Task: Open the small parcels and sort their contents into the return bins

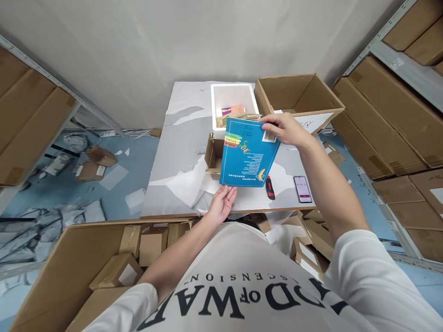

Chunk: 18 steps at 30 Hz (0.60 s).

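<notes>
A blue book (246, 154) is held up above the table, its printed back cover with a barcode facing me. It appears upside down. My right hand (285, 129) grips its upper right corner, thumb on the cover and other fingers behind. My left hand (222, 203) is at the book's lower left corner, palm up with fingers loosely extended; whether the fingertips touch the edge is hard to tell. Behind the book stands a small open cardboard box (213, 154), partly hidden. Farther back, a white bin (215, 103) contains several books or booklets (235, 110).
A large open carton (297, 94) stands at the table's (180, 99) back right. A red-and-black box cutter (270, 188) and a phone (302, 189) lie near the front edge. Torn white paper (188, 186) lies left. Cartons of small boxes (152, 244) are below; loaded shelves (384, 115) flank the table.
</notes>
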Tool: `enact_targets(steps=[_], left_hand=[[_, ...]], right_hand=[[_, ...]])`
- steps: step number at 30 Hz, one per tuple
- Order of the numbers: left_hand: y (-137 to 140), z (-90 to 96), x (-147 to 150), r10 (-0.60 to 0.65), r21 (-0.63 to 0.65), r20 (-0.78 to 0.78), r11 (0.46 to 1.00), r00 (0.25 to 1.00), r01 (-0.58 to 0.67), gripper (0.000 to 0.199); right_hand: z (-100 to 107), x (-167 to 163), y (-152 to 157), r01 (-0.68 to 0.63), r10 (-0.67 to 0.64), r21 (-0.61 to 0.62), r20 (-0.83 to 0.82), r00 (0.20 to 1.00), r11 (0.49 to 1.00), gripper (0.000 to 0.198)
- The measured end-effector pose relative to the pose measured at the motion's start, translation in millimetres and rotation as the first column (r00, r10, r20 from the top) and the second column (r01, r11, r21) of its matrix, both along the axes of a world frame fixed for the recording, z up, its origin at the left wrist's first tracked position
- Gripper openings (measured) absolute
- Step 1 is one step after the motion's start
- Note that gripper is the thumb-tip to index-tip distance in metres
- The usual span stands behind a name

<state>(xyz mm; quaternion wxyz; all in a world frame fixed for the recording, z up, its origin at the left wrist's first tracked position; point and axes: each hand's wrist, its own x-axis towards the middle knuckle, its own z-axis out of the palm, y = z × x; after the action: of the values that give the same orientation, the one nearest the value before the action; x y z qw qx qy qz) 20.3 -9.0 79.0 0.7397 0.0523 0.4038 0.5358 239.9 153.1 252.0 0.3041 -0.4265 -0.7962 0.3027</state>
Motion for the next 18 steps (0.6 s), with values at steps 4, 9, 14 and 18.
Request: enact_targets(steps=[4,9,14,18], left_hand=[[27,21.9,11,-0.052,0.038,0.126,0.998,0.991,0.048,0.03],[45,44.0,13,-0.18,0.234,0.277,0.965,0.944,0.115,0.066],[46,46.0,2,-0.254,0.256,0.358,0.952,0.899,0.167,0.097],[50,41.0,-8,-0.281,0.249,0.356,0.948,0.892,0.199,0.088]], right_hand=[[32,-9,-49,0.016,-0.053,0.33,0.102,0.993,0.944,0.031],[-1,-13,-99,0.019,-0.211,0.669,0.207,0.955,0.743,0.025],[-50,-14,-130,-0.17,-0.175,0.819,0.311,0.934,0.548,0.031],[-73,-13,-147,-0.31,-0.098,0.812,0.406,0.908,0.494,0.037]])
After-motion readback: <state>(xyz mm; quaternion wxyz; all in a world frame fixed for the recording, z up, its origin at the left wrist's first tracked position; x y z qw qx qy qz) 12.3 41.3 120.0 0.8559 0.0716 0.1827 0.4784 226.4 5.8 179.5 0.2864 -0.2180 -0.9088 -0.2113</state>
